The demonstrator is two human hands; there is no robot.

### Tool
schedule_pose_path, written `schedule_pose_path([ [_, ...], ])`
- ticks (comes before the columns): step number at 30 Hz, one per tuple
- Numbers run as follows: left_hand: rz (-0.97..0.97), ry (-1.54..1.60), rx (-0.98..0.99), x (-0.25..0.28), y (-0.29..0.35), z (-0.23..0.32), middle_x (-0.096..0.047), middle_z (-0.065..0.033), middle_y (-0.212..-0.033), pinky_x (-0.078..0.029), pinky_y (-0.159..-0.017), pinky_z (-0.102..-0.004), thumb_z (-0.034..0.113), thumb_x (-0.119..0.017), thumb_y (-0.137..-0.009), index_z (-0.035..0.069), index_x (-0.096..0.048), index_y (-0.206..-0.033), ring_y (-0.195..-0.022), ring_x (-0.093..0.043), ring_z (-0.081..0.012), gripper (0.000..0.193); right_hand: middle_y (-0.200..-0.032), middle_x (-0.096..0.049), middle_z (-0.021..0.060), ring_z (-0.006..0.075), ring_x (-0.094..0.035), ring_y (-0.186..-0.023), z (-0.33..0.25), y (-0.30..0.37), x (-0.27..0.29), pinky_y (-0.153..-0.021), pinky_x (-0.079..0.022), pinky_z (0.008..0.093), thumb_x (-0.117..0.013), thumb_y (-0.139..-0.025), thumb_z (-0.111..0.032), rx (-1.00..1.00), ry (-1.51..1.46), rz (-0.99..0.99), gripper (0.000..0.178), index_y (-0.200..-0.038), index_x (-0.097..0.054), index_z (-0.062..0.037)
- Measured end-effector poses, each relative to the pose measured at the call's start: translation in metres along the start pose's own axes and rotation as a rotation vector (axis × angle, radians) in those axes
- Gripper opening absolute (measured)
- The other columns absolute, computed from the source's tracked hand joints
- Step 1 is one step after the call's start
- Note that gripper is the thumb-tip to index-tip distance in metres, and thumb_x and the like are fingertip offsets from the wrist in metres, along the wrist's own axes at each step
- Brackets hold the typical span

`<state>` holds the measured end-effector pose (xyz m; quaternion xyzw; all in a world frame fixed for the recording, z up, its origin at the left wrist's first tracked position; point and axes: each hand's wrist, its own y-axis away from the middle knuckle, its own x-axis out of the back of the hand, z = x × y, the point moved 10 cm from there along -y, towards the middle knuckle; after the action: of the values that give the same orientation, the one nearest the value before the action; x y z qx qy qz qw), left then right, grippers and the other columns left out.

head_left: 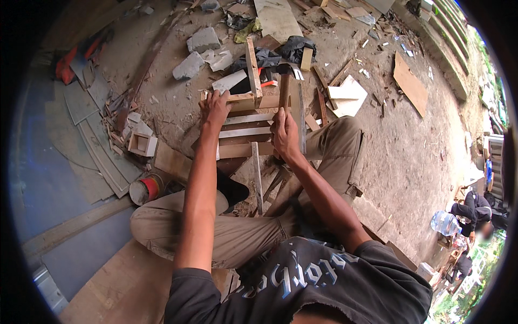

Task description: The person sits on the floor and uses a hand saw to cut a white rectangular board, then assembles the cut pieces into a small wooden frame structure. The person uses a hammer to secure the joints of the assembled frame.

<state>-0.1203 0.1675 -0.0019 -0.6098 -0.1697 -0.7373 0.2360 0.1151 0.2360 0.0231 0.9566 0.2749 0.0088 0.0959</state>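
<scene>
A small wooden frame [245, 147] of pale slats and upright legs stands in front of my crossed legs. My left hand [216, 110] is closed over its far left corner, fingers on the wooden edge. One leg [252, 67] of the frame sticks up beside that hand, and another slat [257, 178] points toward me. In my right hand [285, 129] is a hammer [284, 94], gripped by its wooden handle, with the dark head uppermost above the frame's right side. Whether the hammer touches the frame, I cannot tell.
Concrete chunks [202, 40], black plastic [298, 48] and wood scraps litter the ground beyond. A brown board [410, 83] lies to the right. At left are grey sheets [91, 146], a small wooden box [143, 144] and a round tin [144, 191]. People sit far right near a water jug [445, 222].
</scene>
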Motion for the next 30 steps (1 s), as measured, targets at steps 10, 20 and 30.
schedule_pose_path([
  [10, 0.008, 0.009, 0.001, -0.001, -0.006, -0.002, -0.054, -0.0069, -0.113, -0.039, -0.09, -0.0656, 0.025, -0.074, -0.084, 0.017, -0.057, -0.12, -0.117, -0.051, -0.0329, 0.041, -0.072, -0.058, 0.034, 0.0561, -0.056, -0.074, 0.002, 0.012, -0.016, -0.062, -0.043, 0.0605, -0.048, -0.103, -0.031, 0.234, 0.582, -0.143, 0.034, -0.094, -0.048, 0.0016],
  [20, 0.06, 0.019, -0.032, -0.002, -0.009, -0.001, -0.055, -0.0075, -0.113, -0.039, -0.09, -0.0602, 0.025, -0.075, -0.081, 0.017, -0.057, -0.119, -0.116, -0.051, -0.0321, 0.043, -0.072, -0.056, 0.0352, 0.0574, -0.054, -0.077, -0.016, 0.008, -0.016, -0.063, -0.039, 0.0604, -0.048, -0.103, -0.03, 0.191, 0.535, -0.14, 0.033, -0.093, -0.049, 0.0009],
  [30, 0.095, 0.049, -0.053, 0.004, -0.007, 0.005, -0.056, -0.0134, -0.12, -0.042, -0.093, -0.0573, 0.02, -0.075, -0.08, 0.015, -0.058, -0.118, -0.116, -0.051, -0.0385, 0.042, -0.078, -0.06, 0.0349, 0.0557, -0.057, -0.082, 0.011, 0.001, -0.022, -0.066, -0.043, 0.0595, -0.048, -0.103, -0.029, 0.071, 0.678, -0.198, 0.034, -0.096, -0.054, 0.0036],
])
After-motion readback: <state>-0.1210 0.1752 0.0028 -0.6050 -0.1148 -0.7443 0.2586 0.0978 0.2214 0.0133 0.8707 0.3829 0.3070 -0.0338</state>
